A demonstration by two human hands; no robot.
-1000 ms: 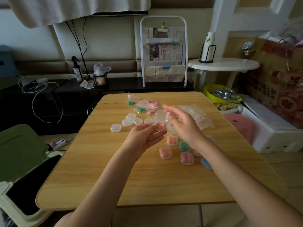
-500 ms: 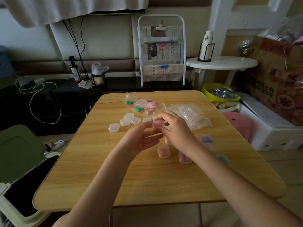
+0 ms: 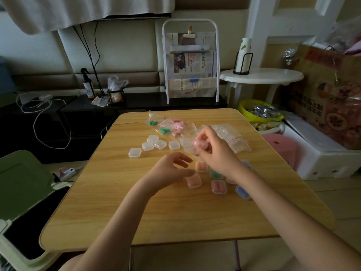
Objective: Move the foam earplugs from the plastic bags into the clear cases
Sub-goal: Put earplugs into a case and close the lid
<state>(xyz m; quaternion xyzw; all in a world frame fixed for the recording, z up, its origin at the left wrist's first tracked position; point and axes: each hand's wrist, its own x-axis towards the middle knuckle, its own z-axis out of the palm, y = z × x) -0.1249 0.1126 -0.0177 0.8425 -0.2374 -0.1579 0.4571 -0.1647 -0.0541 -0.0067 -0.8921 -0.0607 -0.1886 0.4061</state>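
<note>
1. Wooden table [image 3: 175,212] fills the middle of a dim room, with a white magazine rack [image 3: 190,61] behind it and a small white round table [image 3: 261,76] off to the right.
2. Right hand [image 3: 214,151] is raised over the tabletop, its fingers [image 3: 205,147] curled round a small clear case [image 3: 199,144] with something pink inside; whether its lid is closed cannot be told.
3. Left hand [image 3: 172,169] hovers just below and left of those fingers, holding nothing, its fingers [image 3: 183,159] loosely bent and apart.
4. Beyond the right fingertips lie the plastic bags [image 3: 173,127], some with green and pink foam earplugs [image 3: 165,131] inside, others flat and see-through.
5. Left of the right fingers, empty cases [image 3: 154,144] sit in a loose cluster, one apart toward the table's left.
6. Filled cases [image 3: 218,186] lie under and beside the right wrist, which hides some of them: orange, pink, green and blue contents show through the clear plastic.
7. One orange-filled case lies just beside the left fingertips.
</note>
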